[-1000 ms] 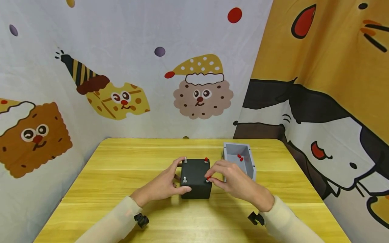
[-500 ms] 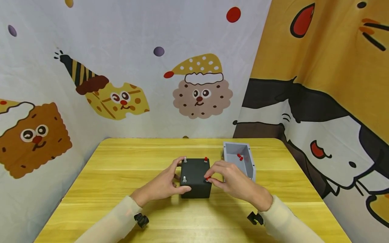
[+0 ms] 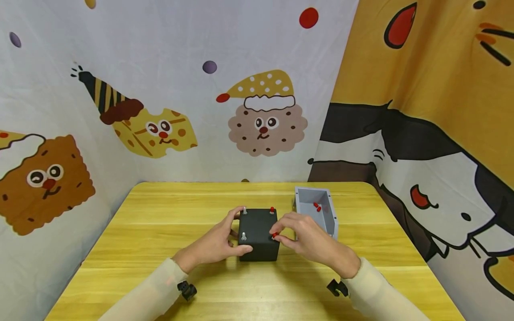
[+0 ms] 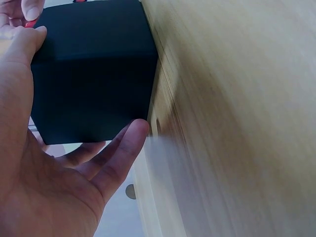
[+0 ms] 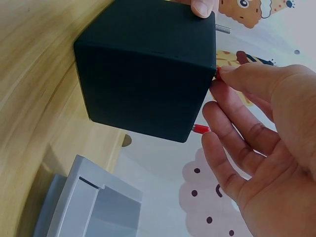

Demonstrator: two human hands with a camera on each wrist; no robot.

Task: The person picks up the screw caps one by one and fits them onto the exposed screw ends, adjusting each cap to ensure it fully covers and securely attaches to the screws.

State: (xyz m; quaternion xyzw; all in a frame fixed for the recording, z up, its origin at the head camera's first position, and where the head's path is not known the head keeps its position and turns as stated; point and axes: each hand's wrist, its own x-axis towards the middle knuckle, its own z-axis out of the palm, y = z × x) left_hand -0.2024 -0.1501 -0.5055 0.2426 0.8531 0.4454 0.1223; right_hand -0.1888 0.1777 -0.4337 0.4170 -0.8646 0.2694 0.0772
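Note:
A black box (image 3: pixel 258 227) stands on the table with upright metal studs near the corners of its top. My left hand (image 3: pixel 214 240) grips its left side, thumb on the near face and fingers around the far side. With thumb and index finger, my right hand (image 3: pixel 307 234) pinches a small red cap (image 5: pixel 217 73) at the near right stud. The far right stud carries another red cap (image 3: pixel 272 209). Both left studs are bare metal, the near one (image 3: pixel 243 236) and the far one (image 3: pixel 245 211); a bare threaded stud (image 5: pixel 223 29) also shows in the right wrist view.
Right of the box, just beyond my right hand, is a grey open bin (image 3: pixel 334 218) with loose red caps (image 3: pixel 317 207) inside. The wooden table (image 3: pixel 172 200) ends at a printed cloth backdrop (image 3: pixel 168 89).
The pinched red cap sits slightly lower at its stud, and my right fingertips have shifted a little with it. My left hand keeps its grip on the box.

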